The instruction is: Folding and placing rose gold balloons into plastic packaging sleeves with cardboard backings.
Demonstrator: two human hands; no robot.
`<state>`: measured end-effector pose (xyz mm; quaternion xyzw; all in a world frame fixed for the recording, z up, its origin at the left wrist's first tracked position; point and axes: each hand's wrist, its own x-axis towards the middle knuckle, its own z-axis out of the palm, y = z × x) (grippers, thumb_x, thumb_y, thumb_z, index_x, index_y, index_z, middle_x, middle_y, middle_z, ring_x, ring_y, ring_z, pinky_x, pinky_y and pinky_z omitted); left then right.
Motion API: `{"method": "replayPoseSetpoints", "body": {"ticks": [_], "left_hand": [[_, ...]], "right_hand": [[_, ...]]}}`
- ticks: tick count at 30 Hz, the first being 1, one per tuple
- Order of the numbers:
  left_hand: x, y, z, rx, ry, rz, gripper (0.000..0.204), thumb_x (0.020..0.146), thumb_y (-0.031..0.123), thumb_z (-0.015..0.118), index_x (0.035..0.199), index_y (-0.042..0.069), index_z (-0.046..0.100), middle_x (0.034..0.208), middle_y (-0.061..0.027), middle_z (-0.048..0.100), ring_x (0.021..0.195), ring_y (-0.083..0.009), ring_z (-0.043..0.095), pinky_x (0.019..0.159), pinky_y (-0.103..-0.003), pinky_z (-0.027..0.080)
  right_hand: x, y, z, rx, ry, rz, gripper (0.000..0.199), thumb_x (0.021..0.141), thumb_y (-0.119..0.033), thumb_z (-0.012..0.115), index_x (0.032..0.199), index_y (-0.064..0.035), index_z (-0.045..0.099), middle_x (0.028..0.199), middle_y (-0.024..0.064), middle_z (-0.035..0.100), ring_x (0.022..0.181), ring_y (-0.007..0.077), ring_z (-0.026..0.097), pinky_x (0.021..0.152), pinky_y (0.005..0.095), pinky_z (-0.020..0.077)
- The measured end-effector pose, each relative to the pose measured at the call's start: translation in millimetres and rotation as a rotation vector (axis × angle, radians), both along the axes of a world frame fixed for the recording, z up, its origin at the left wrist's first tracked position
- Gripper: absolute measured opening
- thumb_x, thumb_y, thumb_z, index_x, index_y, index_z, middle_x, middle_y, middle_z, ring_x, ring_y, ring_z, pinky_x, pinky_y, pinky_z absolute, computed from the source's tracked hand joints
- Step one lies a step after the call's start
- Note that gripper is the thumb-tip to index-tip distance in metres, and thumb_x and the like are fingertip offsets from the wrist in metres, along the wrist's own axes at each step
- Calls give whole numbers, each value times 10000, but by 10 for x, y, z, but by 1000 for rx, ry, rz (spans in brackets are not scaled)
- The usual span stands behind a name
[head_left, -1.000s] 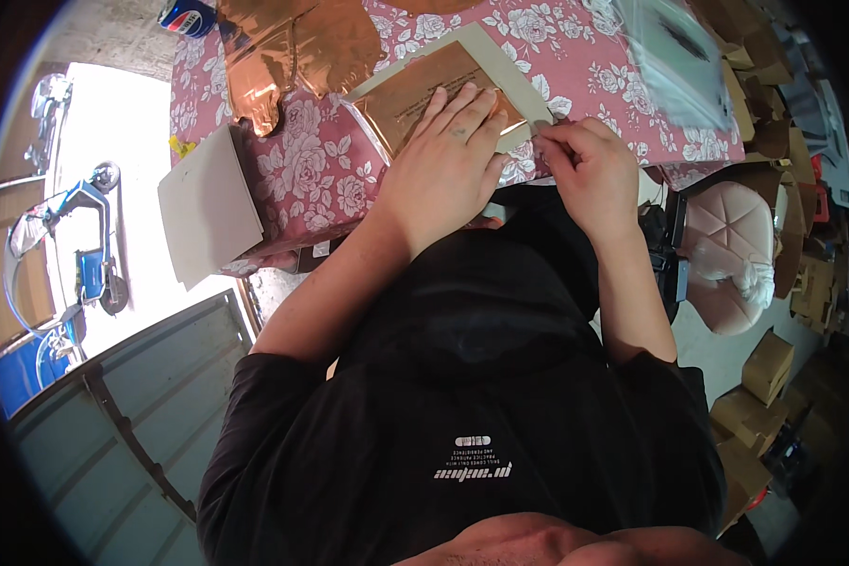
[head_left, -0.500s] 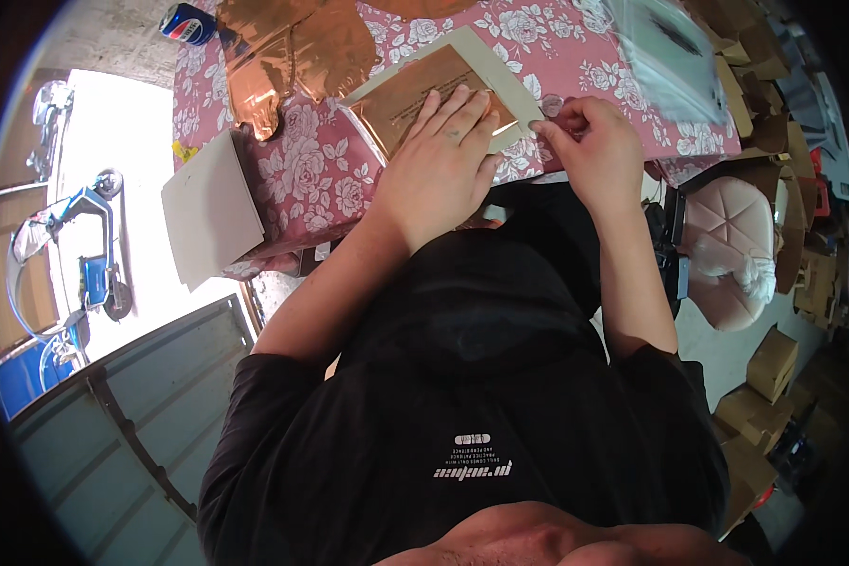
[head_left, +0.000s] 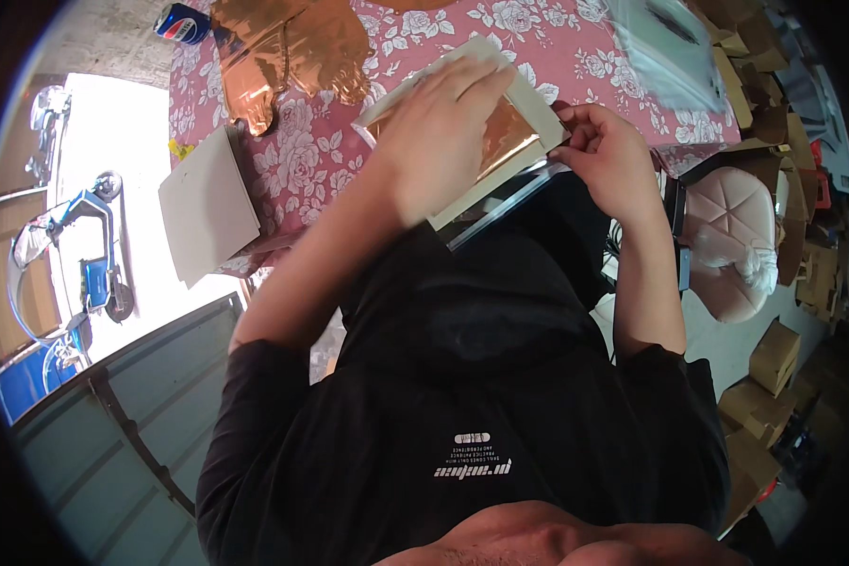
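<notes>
The left hand (head_left: 434, 141) has slid up the foil-faced card (head_left: 509, 141), now tilted.

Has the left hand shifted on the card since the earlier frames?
Yes. The left hand has slid up the card, away from the table edge.

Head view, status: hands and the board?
Left hand flat on cream board with copper foil. Right hand pinching its right corner. Crumpled copper foil lies apart; nothing obstructing.

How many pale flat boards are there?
2: one board with copper foil lies under both hands at the table's near edge; another board overhangs the table's left edge. More may be hidden.
</notes>
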<state>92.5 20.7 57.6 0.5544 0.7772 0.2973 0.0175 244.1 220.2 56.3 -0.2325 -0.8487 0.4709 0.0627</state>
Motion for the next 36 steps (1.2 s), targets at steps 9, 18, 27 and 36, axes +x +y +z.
{"method": "replayPoseSetpoints", "body": {"ticks": [9,18,27,36], "left_hand": [[-533,612,407,-209,96,-444,557,850,210,780,1375,90,637,1229,-118,708,1124,-313,668,993,-435,522],[-621,231,1217,-209,-515,253,304,911,279,790,986,-4,707,802,-109,699,751,-183,679,672,-362,523],[-364,-515,219,125,-1055,74,349,996,251,702,1208,-27,700,1053,-52,728,960,-124,658,885,-283,509],[196,-648,93,635,-149,357,472,868,80,808,1279,-36,607,1206,-169,668,1078,-238,656,930,-366,523]], "right_hand": [[-9,227,167,-120,90,63,36,950,-16,686,974,-2,664,854,-14,677,786,64,595,722,238,478],[11,299,171,-650,396,143,590,857,-114,833,1378,-9,577,1131,20,716,990,104,681,865,260,540],[-23,127,183,-834,481,-58,310,944,7,686,1252,1,659,1064,69,739,953,108,708,823,257,553],[46,-294,74,-946,475,-12,292,968,15,669,1257,33,638,1170,182,737,1068,216,709,989,338,548]]}}
